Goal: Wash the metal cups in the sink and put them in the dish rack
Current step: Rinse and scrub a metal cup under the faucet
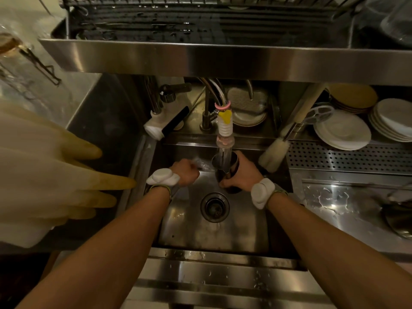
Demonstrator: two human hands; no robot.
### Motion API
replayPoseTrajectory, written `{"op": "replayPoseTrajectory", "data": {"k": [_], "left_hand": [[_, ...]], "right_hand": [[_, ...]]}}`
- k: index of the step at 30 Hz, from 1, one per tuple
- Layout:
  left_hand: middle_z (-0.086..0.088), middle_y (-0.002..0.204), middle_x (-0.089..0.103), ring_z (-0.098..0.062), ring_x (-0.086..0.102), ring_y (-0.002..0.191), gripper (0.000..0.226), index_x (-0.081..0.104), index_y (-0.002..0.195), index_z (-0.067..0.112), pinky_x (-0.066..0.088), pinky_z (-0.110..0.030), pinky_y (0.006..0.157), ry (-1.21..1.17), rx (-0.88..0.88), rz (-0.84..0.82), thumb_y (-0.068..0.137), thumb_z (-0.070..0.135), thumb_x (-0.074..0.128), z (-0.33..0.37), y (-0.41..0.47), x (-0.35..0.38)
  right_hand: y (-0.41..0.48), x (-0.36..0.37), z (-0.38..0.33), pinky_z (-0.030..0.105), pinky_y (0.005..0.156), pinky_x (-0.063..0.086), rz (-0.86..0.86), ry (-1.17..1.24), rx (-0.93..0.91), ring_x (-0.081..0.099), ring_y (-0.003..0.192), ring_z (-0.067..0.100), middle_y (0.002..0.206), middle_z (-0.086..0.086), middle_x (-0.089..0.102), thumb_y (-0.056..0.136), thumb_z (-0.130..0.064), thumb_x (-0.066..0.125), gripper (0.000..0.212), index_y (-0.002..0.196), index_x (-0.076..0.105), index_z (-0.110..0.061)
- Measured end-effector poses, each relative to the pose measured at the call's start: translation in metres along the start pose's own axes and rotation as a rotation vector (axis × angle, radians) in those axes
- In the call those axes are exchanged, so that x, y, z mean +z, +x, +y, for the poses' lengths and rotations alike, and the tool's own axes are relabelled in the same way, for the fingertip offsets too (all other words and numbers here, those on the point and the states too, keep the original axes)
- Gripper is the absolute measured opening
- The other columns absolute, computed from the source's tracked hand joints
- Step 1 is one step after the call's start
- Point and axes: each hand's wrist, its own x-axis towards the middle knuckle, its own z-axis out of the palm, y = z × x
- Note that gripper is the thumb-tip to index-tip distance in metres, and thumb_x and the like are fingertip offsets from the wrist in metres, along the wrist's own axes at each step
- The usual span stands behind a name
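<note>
Cup: metal cup (225,168) was at frame centre, under the faucet (225,130) stream.
Right hand (242,175): grasped the cup's body.
Left hand (185,172): just left of the cup, fingers curled; whether it held anything was unclear.
Sink (189,230): lay beneath both hands.
Dish rack (200,23): ran across the top.

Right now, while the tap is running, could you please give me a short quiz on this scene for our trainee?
1. True or false: water from the faucet runs into the metal cup.
2. Which hand grips the cup? A) left B) right
3. Fill in: the plates are stacked to the ____ of the sink.
Key: 1 true; 2 B, the right hand; 3 right.
</note>
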Motion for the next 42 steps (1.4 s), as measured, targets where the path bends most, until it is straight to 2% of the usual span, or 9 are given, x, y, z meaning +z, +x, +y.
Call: {"op": "replayPoseTrajectory", "data": {"k": [10, 19, 24, 27, 29, 32, 35, 38, 42], "left_hand": [[-0.014, 0.116, 0.067, -0.033, 0.062, 0.107, 0.029, 0.069, 0.108, 0.013, 0.051, -0.036, 0.093, 0.007, 0.076, -0.02, 0.089, 0.028, 0.053, 0.018, -0.003, -0.013], [-0.01, 0.109, 0.067, -0.03, 0.062, 0.105, 0.025, 0.07, 0.103, 0.014, 0.048, -0.03, 0.086, -0.014, 0.132, -0.023, 0.088, 0.025, 0.054, 0.028, -0.001, -0.013], [-0.012, 0.106, 0.069, -0.026, 0.062, 0.095, 0.024, 0.071, 0.1, 0.01, 0.048, -0.031, 0.086, -0.016, 0.138, -0.012, 0.089, 0.022, 0.053, 0.025, -0.002, -0.013], [-0.013, 0.105, 0.069, -0.031, 0.063, 0.1, 0.021, 0.07, 0.095, 0.012, 0.049, -0.033, 0.086, -0.011, 0.138, -0.011, 0.089, 0.023, 0.054, 0.023, -0.003, -0.012], [-0.011, 0.095, 0.065, -0.028, 0.062, 0.094, 0.02, 0.07, 0.095, 0.012, 0.048, -0.032, 0.082, -0.017, 0.14, -0.019, 0.088, 0.022, 0.055, 0.022, -0.003, -0.011], [-0.009, 0.095, 0.065, -0.028, 0.063, 0.095, 0.021, 0.07, 0.097, 0.011, 0.048, -0.031, 0.083, -0.025, 0.141, -0.023, 0.088, 0.023, 0.055, 0.021, -0.002, -0.01], [-0.009, 0.108, 0.068, -0.028, 0.063, 0.107, 0.024, 0.069, 0.105, 0.014, 0.048, -0.031, 0.09, -0.049, 0.125, -0.051, 0.084, 0.021, 0.06, 0.018, -0.001, -0.007], [-0.007, 0.122, 0.064, -0.026, 0.06, 0.115, 0.058, 0.056, 0.126, 0.018, 0.048, -0.033, 0.099, -0.103, 0.123, -0.148, 0.07, 0.024, 0.072, 0.012, 0.001, 0.003], [-0.006, 0.126, 0.057, -0.022, 0.057, 0.118, 0.095, 0.036, 0.14, 0.014, 0.049, -0.031, 0.098, -0.417, 0.226, -0.219, 0.059, 0.015, 0.086, 0.013, 0.002, 0.022]], "right_hand": [[-0.006, -0.042, -0.005, 0.037, 0.093, 0.05, -0.083, -0.36, 0.042, 0.057, 0.113, 0.028, 0.127, 0.011, 0.057, 0.058, -0.018, 0.086, 0.097, 0.138, 0.032, -0.015], [-0.001, -0.055, -0.021, 0.044, 0.091, 0.051, -0.183, -0.734, 0.021, 0.055, 0.116, 0.029, 0.127, 0.005, 0.059, 0.058, -0.034, 0.085, 0.087, 0.136, 0.045, -0.025], [0.003, -0.059, -0.032, 0.042, 0.087, 0.053, -0.188, -0.777, -0.021, 0.06, 0.107, 0.03, 0.118, 0.005, 0.065, 0.055, -0.037, 0.085, 0.078, 0.126, 0.055, -0.026], [0.007, -0.061, -0.039, 0.042, 0.088, 0.054, -0.191, -0.784, -0.038, 0.06, 0.108, 0.03, 0.122, 0.006, 0.063, 0.049, -0.041, 0.086, 0.093, 0.133, 0.05, -0.025], [0.009, -0.063, -0.043, 0.043, 0.086, 0.055, -0.202, -0.814, -0.024, 0.06, 0.107, 0.031, 0.123, 0.008, 0.062, 0.046, -0.043, 0.087, 0.1, 0.135, 0.046, -0.023], [0.012, -0.063, -0.046, 0.045, 0.08, 0.057, -0.184, -0.843, -0.023, 0.063, 0.099, 0.032, 0.115, 0.009, 0.065, 0.045, -0.045, 0.086, 0.093, 0.127, 0.049, -0.02], [0.011, -0.057, -0.037, 0.044, 0.085, 0.055, -0.15, -0.703, 0.011, 0.061, 0.106, 0.031, 0.122, 0.009, 0.061, 0.051, -0.036, 0.087, 0.095, 0.133, 0.042, -0.018], [0.004, -0.041, -0.018, 0.039, 0.094, 0.05, -0.056, -0.394, 0.032, 0.057, 0.112, 0.028, 0.127, 0.01, 0.058, 0.057, -0.023, 0.086, 0.092, 0.136, 0.038, -0.014], [-0.001, -0.019, -0.003, 0.028, 0.094, 0.043, 0.042, 0.071, 0.052, 0.055, 0.113, 0.021, 0.126, 0.007, 0.057, 0.061, -0.012, 0.086, 0.087, 0.133, 0.038, -0.012]]}}
